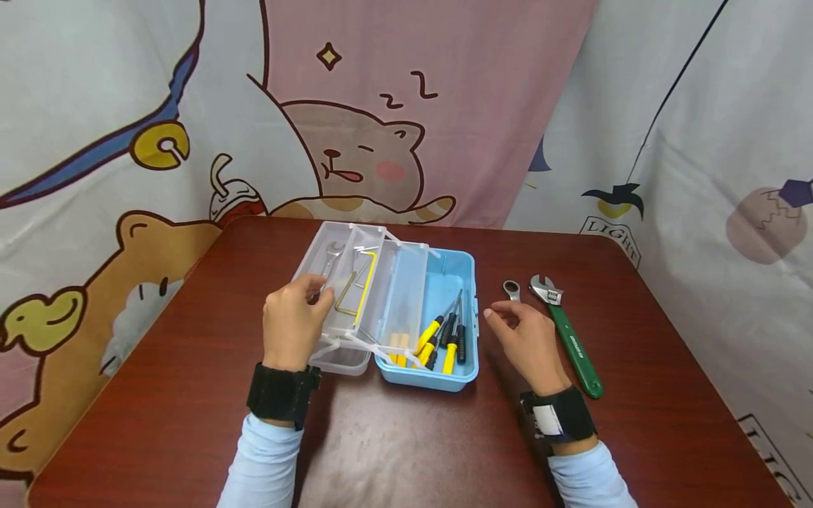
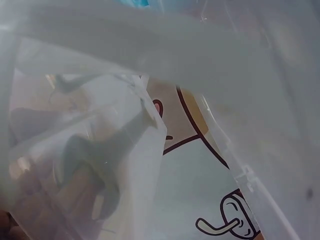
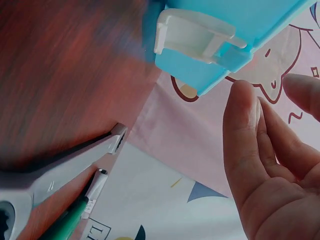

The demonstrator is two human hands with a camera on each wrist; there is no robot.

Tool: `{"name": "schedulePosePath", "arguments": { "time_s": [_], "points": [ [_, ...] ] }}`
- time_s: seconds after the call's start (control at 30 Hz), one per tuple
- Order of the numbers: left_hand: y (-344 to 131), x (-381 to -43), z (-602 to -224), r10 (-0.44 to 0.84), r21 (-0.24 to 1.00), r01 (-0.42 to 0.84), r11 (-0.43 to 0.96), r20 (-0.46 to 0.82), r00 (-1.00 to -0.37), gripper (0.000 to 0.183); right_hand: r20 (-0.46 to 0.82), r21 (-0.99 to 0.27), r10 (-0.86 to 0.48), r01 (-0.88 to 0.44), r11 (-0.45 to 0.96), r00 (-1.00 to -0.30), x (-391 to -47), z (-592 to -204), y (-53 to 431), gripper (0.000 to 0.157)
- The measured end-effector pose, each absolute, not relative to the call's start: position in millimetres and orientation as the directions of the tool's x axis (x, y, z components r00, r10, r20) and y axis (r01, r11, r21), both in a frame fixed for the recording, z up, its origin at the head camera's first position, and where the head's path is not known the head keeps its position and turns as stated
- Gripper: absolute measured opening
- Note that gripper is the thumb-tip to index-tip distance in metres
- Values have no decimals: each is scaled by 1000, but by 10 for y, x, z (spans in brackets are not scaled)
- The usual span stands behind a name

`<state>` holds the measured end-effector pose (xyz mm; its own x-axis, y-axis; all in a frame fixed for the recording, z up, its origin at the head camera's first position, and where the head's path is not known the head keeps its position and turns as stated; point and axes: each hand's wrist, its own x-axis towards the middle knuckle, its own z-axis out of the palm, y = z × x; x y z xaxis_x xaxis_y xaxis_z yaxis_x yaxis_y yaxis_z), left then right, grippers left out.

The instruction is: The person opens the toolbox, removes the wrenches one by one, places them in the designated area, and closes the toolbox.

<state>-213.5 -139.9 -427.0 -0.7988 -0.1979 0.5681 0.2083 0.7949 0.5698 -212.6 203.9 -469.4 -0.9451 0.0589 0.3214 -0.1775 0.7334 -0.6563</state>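
Observation:
My left hand is over the clear plastic tray on the left side of the opened toolbox. Its thumb and index finger pinch the lower part of a silver wrench; in the left wrist view the wrench shows blurred through translucent plastic. On the table right of the box, my right hand hovers with loosely bent fingers and nothing between them. Nearest to it lies a silver ring wrench, partly hidden behind the hand. A green-handled adjustable wrench lies just beyond.
The light blue toolbox base holds several yellow and black screwdrivers. Folded out to its left are clear trays, with hex keys in one compartment. A printed cloth hangs behind the brown table.

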Motion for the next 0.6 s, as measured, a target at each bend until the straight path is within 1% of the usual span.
{"name": "schedulePosePath", "arguments": {
  "time_s": [0.17, 0.3, 0.4, 0.5, 0.6],
  "points": [
    [-1409, -2134, -4255, -202, 566, 194, 802, 562, -802, 20, 314, -663, 67, -168, 729, -947, -2130, -4705, 2028, 32],
    [-1425, -2136, -4252, -201, 544, 208, 813, 597, -777, 18, 321, -657, 80, -161, 736, -944, -2133, -4735, 2045, 32],
    [-1407, -2128, -4251, -174, 526, 247, 814, 626, -760, 16, 331, -660, 88, -164, 733, -939, -2141, -4754, 2067, 31],
    [-1370, -2136, -4269, -136, 509, 277, 815, 633, -762, 15, 341, -665, 86, -175, 726, -936, -2153, -4765, 2092, 31],
    [-1340, -2163, -4296, -121, 499, 279, 821, 628, -769, 17, 342, -670, 83, -182, 720, -936, -2166, -4764, 2109, 31]
  ]
}}
